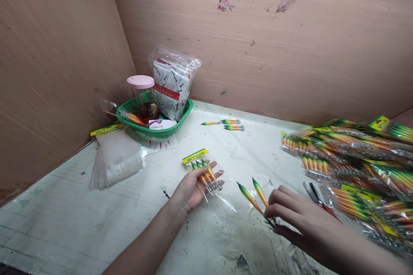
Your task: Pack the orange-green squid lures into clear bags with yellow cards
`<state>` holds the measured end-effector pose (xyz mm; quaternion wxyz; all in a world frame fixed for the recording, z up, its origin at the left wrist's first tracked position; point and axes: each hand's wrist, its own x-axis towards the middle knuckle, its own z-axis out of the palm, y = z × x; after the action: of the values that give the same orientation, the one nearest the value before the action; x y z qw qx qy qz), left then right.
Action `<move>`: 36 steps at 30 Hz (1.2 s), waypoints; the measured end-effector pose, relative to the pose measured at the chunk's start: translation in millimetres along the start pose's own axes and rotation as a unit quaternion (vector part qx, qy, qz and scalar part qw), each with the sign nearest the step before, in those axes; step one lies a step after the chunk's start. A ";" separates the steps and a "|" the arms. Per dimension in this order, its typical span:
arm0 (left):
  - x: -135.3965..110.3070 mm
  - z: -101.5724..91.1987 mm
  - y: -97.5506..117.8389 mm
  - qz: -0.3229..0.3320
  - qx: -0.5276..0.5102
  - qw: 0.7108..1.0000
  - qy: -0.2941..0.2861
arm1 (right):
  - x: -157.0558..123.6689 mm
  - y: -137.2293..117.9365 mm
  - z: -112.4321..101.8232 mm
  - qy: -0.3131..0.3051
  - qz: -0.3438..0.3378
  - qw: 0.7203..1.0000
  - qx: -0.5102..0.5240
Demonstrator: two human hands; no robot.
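Observation:
My left hand (pixel 193 187), palm up, grips a clear plastic bag (pixel 222 197) with a yellow-green header card (pixel 195 156). Several green-and-orange fishing lures (pixel 206 174) lie in its grasp, with their metal hooks toward me. Whether all of them are inside the bag I cannot tell. To the right, my right hand (pixel 290 210) pinches two more lures (pixel 253 195) by their hook ends, and their green tips point away toward the bag. Its fingertips partly cover the hooks.
At the back left stands a green basket (pixel 155 134) with a pink-lidded jar and packets. Empty header bags (pixel 116 159) lie beside it. Several loose lures (pixel 230 124) rest at the back. Filled lure packs (pixel 355 150) pile up on the right, near scissors (pixel 318 197).

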<state>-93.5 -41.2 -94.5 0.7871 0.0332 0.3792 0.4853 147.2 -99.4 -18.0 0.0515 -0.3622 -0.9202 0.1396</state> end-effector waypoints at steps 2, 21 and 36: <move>0.2 0.1 -0.3 0.001 0.004 1.000 0.003 | 3.3 6.7 12.0 -0.004 0.008 1.000 -0.017; -1.9 3.1 -5.2 0.014 0.016 1.000 -0.012 | 21.8 -15.7 10.1 -0.022 -0.007 0.998 0.057; -4.3 2.5 -4.9 0.000 0.019 0.999 -0.036 | 24.6 -41.9 -0.3 -0.061 -0.041 0.997 0.025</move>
<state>-89.4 -46.4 -92.3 0.7996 0.0659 0.3600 0.4762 101.9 -111.9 -5.6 0.0103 -0.3139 -0.9317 0.1825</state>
